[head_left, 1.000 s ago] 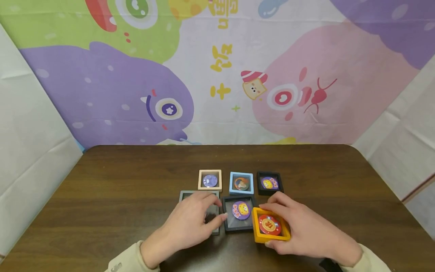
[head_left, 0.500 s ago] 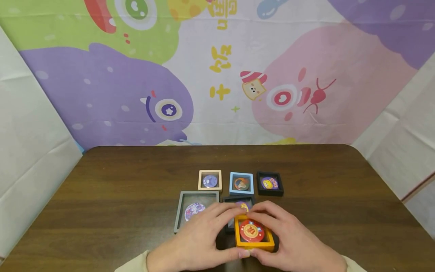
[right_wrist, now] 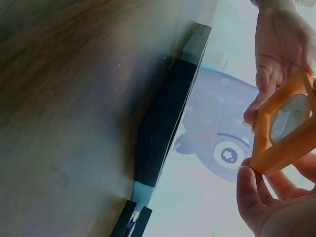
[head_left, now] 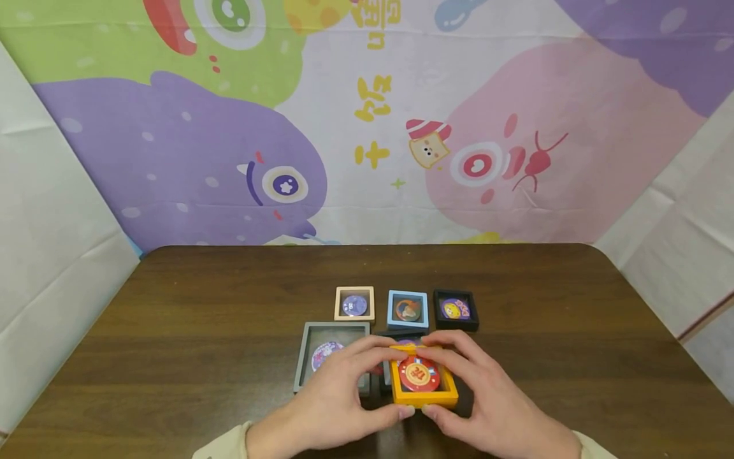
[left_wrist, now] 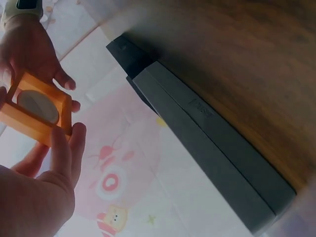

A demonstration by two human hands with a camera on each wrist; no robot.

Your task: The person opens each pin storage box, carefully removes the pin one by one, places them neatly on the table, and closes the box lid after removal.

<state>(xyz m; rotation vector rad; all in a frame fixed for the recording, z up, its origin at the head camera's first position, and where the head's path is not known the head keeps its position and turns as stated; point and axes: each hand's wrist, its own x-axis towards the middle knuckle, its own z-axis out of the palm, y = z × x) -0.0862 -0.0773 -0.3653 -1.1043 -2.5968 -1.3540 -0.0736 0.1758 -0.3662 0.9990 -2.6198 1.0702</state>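
Both hands hold a small yellow display frame (head_left: 438, 401) with a round red badge (head_left: 420, 373) behind its clear window. My left hand (head_left: 338, 395) pinches the left side, fingertips at the far edge and thumb at the near edge. From the right, my right hand (head_left: 499, 401) grips it the same way. In the left wrist view the yellow frame (left_wrist: 29, 123) is raised above the table, its back showing a plain disc. A larger black frame (head_left: 385, 382) lies behind it, mostly covered. The larger grey frame (head_left: 301, 370) with a purple-and-white badge lies partly under my left hand's outline.
Behind these, a row of small frames lies on the brown table (head_left: 201, 357): a beige frame (head_left: 338, 305), a light blue frame (head_left: 391, 310) and a black frame (head_left: 473, 317), each with a round badge. A cartoon-printed cloth (head_left: 355, 210) hangs at the table's far edge.
The right hand has brought the yellow frame leftward in front of the larger black frame. My left hand has left the grey frame and taken hold of the yellow frame's left side.
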